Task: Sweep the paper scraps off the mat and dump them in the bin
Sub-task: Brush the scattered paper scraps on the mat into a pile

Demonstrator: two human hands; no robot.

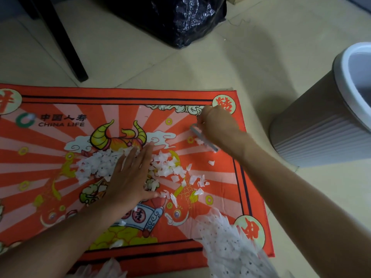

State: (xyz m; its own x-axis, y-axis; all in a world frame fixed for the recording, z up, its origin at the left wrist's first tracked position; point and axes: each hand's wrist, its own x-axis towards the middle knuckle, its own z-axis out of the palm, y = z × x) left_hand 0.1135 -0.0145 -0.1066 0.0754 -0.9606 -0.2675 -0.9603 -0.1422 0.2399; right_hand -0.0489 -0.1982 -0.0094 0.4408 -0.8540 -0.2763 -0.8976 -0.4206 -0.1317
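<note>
Pale tiled floor (200, 73), red printed mat (50, 157) flat on it, grey ribbed bin (313, 133) beside mat's right edge, black plastic bag (170, 19) and dark furniture leg (66, 47) beyond far edge.

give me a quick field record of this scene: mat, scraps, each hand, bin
mat: red printed mat flat on tiled floor
scraps: white paper scraps piled mid-mat, some scattered to the right
left hand: left hand flat, fingers straight, pressing on the pile
right hand: right hand holds a small grey tool near the mat's far right corner
bin: grey bin on the floor right of the mat
</note>
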